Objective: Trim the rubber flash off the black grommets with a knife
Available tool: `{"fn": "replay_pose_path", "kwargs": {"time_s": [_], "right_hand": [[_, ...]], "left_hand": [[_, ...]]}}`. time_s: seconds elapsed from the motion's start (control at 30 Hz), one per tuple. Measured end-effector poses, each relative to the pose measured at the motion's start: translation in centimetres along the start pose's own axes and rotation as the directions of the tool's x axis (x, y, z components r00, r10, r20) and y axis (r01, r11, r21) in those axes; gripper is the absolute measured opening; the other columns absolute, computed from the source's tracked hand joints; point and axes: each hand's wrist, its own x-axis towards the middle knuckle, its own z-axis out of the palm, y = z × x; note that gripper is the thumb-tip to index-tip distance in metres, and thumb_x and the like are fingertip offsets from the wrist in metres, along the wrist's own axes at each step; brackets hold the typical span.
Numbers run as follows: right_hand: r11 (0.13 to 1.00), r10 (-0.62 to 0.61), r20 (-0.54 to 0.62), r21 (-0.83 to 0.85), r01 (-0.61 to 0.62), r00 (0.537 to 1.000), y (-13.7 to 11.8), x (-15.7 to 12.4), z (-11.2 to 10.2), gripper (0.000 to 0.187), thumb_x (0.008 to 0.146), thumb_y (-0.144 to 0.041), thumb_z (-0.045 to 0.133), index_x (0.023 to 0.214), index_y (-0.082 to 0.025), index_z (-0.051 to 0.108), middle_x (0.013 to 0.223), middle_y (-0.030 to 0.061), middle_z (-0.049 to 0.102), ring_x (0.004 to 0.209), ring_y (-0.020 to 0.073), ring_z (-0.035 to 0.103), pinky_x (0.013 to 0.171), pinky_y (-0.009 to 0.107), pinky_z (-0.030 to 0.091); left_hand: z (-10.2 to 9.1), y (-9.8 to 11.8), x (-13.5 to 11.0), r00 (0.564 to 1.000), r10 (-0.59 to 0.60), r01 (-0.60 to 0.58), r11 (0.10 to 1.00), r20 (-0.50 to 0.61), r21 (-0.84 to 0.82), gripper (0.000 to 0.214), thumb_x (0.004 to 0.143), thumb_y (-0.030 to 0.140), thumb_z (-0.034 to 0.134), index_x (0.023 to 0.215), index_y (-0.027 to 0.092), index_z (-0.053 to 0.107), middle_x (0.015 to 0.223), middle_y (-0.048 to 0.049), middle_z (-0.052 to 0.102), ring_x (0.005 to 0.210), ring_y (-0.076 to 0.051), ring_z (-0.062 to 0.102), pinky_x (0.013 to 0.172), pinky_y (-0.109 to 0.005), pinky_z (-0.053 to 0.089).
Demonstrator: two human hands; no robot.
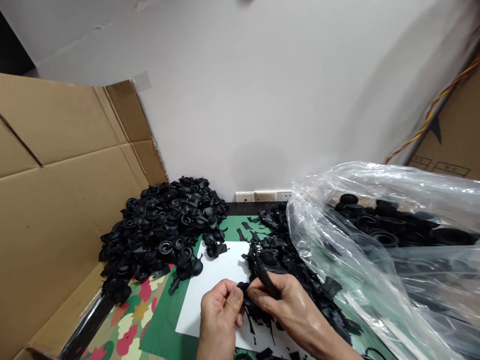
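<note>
While both hands meet low over the white sheet (215, 277), the left hand (219, 314) pinches a small rubber part (243, 288) between thumb and curled fingers. The right hand (287, 300) is closed around a dark stick (265, 277) that slants up and left; its fingertips touch the same rubber part. Whether the stick is a tool or a trimming cannot be told. The sheet lies on a green mat (165, 320). A heap of black parts (165, 225) sits at the left, against a cardboard box (56, 200). Black scraps (300, 265) lie right of the sheet, beside a clear plastic bag (375, 270) holding more black pieces.
</note>
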Motion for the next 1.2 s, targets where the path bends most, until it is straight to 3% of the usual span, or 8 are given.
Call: {"fn": "replay_pose_path", "kwargs": {"time_s": [0.13,0.27,0.43,0.6,0.7,0.9,1.2], "right_hand": [[1.0,-0.012,0.03,-0.016,0.013,0.999,0.0,0.1,-0.2,0.013,0.066,-0.027,0.047,0.056,-0.018,0.046,0.055,-0.0053,0.032,0.054,0.0104,0.026,0.049,0.024,0.023],[0.992,-0.05,-0.049,-0.121,0.044,0.998,-0.2,0.1,0.0,0.01,0.062,-0.021,0.045,0.054,-0.02,0.041,0.056,-0.0046,0.035,0.056,0.0114,0.031,0.05,0.023,0.027],[0.942,-0.191,-0.165,-0.307,0.134,0.968,0.0,0.1,0.6,0.016,0.062,-0.015,0.044,0.05,-0.022,0.034,0.053,-0.0045,0.037,0.053,0.0121,0.037,0.049,0.023,0.029],[0.902,-0.264,-0.208,-0.399,0.165,0.942,0.9,0.1,1.2,0.012,0.059,-0.012,0.044,0.055,-0.022,0.04,0.054,-0.0029,0.046,0.052,0.0137,0.042,0.05,0.024,0.031],[0.93,-0.233,-0.256,-0.34,0.139,0.938,1.1,0.1,1.4,0.009,0.06,-0.016,0.044,0.056,-0.022,0.04,0.055,-0.0023,0.046,0.053,0.0143,0.042,0.051,0.025,0.032],[1.0,-0.001,-0.252,0.016,0.006,0.968,0.4,0.4,0.9,0.006,0.06,-0.025,0.044,0.056,-0.022,0.04,0.052,-0.0058,0.037,0.051,0.0121,0.037,0.048,0.023,0.031],[0.996,0.005,-0.264,0.09,0.019,0.964,-0.3,0.2,0.2,0.015,0.067,-0.029,0.05,0.056,-0.019,0.049,0.054,-0.0048,0.039,0.052,0.0108,0.034,0.048,0.023,0.03]], "left_hand": [[-0.2,0.4,0.1,0.998,0.025,-0.036,0.983,0.063,0.179,0.043,0.071,0.058,0.062,0.059,0.018,0.051,0.05,0.0072,0.035,0.048,-0.01,0.03,0.046,-0.022,0.025],[0.0,0.5,0.0,0.992,0.113,-0.126,0.952,0.061,0.278,0.037,0.076,0.052,0.058,0.061,0.019,0.052,0.057,0.0049,0.038,0.054,-0.013,0.033,0.05,-0.023,0.028],[0.5,0.3,-0.2,0.991,0.134,-0.132,0.952,0.011,0.275,0.039,0.075,0.052,0.06,0.057,0.019,0.053,0.057,0.0032,0.042,0.055,-0.014,0.036,0.051,-0.024,0.031],[0.6,0.0,-0.1,0.997,0.076,-0.075,0.984,0.001,0.16,0.041,0.068,0.056,0.066,0.059,0.017,0.058,0.055,0.0026,0.045,0.054,-0.013,0.037,0.049,-0.022,0.03],[0.6,-0.4,0.1,1.0,0.023,-0.021,0.996,-0.018,0.087,0.043,0.067,0.057,0.067,0.058,0.016,0.058,0.048,0.0054,0.041,0.047,-0.01,0.032,0.044,-0.021,0.025],[0.9,-0.5,0.5,0.987,-0.071,0.07,0.997,-0.144,-0.014,0.046,0.064,0.058,0.069,0.054,0.016,0.055,0.039,0.0062,0.041,0.042,-0.008,0.03,0.043,-0.019,0.023],[0.7,-0.1,0.7,0.973,-0.057,0.058,0.998,-0.223,-0.001,0.043,0.062,0.054,0.072,0.051,0.016,0.053,0.038,0.0071,0.039,0.041,-0.007,0.028,0.042,-0.019,0.022]]}}
